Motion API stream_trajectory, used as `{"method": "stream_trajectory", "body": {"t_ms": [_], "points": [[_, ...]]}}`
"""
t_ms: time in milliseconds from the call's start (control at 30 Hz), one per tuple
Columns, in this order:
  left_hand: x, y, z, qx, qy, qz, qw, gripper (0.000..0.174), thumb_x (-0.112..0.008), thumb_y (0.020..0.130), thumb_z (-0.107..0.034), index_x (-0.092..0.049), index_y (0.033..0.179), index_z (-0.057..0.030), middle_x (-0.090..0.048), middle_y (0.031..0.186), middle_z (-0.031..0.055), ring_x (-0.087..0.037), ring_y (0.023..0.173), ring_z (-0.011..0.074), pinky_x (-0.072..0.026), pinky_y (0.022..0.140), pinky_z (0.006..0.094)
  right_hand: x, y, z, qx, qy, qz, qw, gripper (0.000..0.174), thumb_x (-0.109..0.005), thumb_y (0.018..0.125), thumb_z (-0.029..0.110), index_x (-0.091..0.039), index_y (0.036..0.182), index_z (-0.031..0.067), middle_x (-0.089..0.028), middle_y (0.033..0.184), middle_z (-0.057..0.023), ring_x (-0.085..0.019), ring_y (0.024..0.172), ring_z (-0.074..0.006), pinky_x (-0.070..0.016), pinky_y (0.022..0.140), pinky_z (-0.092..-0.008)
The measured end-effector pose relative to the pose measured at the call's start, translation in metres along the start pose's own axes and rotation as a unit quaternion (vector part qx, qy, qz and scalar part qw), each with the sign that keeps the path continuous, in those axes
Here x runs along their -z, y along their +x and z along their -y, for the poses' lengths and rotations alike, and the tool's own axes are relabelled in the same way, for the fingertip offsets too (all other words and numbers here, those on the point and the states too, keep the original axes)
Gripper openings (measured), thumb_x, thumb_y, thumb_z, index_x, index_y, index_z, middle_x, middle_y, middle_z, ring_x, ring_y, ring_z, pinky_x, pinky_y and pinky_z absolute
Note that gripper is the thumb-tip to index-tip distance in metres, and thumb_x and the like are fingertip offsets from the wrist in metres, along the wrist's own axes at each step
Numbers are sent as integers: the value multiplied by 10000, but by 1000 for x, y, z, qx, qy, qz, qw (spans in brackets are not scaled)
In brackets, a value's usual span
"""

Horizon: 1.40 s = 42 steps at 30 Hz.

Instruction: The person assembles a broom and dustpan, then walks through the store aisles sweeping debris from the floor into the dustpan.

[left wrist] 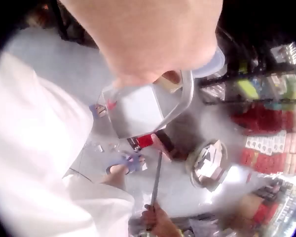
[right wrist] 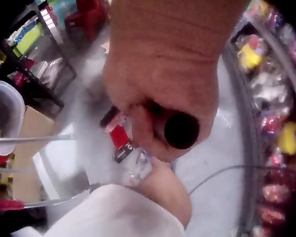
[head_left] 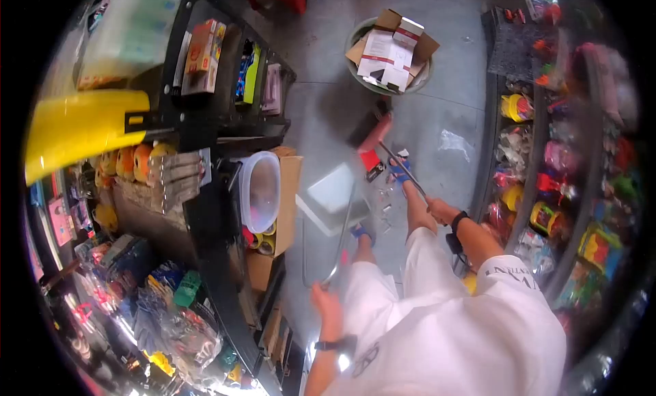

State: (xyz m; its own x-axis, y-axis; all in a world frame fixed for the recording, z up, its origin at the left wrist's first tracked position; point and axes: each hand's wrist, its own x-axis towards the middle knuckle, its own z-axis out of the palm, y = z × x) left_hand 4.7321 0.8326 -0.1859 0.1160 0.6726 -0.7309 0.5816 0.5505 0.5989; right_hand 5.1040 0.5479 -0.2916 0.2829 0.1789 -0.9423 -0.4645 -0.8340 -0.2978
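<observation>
My left hand (head_left: 326,307) grips the bent metal tube handle (head_left: 344,235) of a white dustpan (head_left: 311,208), which is down at floor level in front of my feet. In my right hand (head_left: 443,211) is the stick (head_left: 403,166) of a broom; its dark round end (right wrist: 182,130) pokes out of the fist in the right wrist view. The broom's pinkish-red head (head_left: 377,133) with dark bristles is at the floor ahead of the dustpan. Right beside the head lies a red and black packet (head_left: 372,162). Small scraps (head_left: 386,218) lie between the dustpan and my sandalled foot (head_left: 398,169).
A round tub (head_left: 352,61) full of cardboard stands ahead on the grey floor. Shelves (head_left: 273,126) line the left, with a clear plastic bin (head_left: 261,191) and a cardboard box (head_left: 288,198) jutting out. Toy shelves (head_left: 488,150) run along the right. A plastic wrapper (head_left: 456,143) lies nearby.
</observation>
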Motion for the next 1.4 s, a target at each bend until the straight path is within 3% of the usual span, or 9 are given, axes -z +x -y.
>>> {"method": "stream_trajectory", "body": {"t_ms": [233,300,367,467,600,833,1100,1233,1400], "points": [[29,9,11,-41,84,18,995,556,-656,673,67,-439,1185,33,-536,1026,168,-522,949,285,-415,844,374,-25,-58,-4,2,-3,-71,997,514,-358,917,460,-572,872,-5,-454,495,-55,-452,399,-168,-340,381,-347],[41,12,10,-60,113,41,991,573,-656,678,70,-426,1202,37,-529,1048,170,-521,962,278,-418,850,367,-20,-53,32,126,-18,-128,984,498,-380,912,451,-579,859,-3,-465,498,-65,-470,404,-183,-364,398,-358],[47,14,7,-57,125,56,989,516,-630,714,-1,-422,1185,20,-515,1055,150,-507,970,255,-405,859,384,-6,61,-15,496,-275,-232,790,533,-350,918,465,-577,804,-4,-480,510,-80,-486,412,-200,-390,409,-369],[46,10,-5,-40,105,58,992,364,-548,809,-209,-434,1111,-42,-488,1035,84,-469,965,198,-365,873,456,-12,48,19,148,-61,-133,978,581,-291,922,495,-565,779,3,-485,509,-92,-495,412,-218,-395,392,-386],[36,10,-13,4,58,23,998,540,-631,704,69,-421,1200,29,-514,1056,128,-494,987,230,-426,835,346,-68,31,-25,-44,130,-161,977,604,-265,908,539,-556,728,42,-443,469,-54,-446,376,-185,-334,334,-357],[11,10,-30,141,-99,20,985,390,-505,867,-386,-461,1083,-64,-477,1044,77,-449,989,200,-316,893,566,-84,-78,-125,-184,296,-5,937,584,-301,893,574,-504,809,33,-361,460,-20,-324,334,-130,-252,322,-299],[-34,-18,-51,136,-105,-7,985,362,-503,872,-388,-454,1035,-68,-470,1023,62,-438,939,184,-366,823,418,26,-46,-44,50,21,-79,995,430,-439,893,417,-581,950,15,-522,578,-133,-468,444,-238,-363,414,-367],[-41,-31,-33,113,-103,3,988,348,-502,871,-393,-468,1019,-79,-488,998,62,-453,928,199,-353,837,507,51,122,-40,389,-237,-271,848,274,-425,897,260,-597,920,47,-579,699,-214,-544,554,-364,-408,523,-481],[-77,-58,-34,122,-117,-41,985,312,-488,886,-366,-477,1014,-81,-503,990,54,-459,952,190,-354,880,445,52,190,-18,325,-138,-249,902,320,-388,920,281,-590,894,34,-571,681,-204,-538,583,-374,-404,521,-479]]}}
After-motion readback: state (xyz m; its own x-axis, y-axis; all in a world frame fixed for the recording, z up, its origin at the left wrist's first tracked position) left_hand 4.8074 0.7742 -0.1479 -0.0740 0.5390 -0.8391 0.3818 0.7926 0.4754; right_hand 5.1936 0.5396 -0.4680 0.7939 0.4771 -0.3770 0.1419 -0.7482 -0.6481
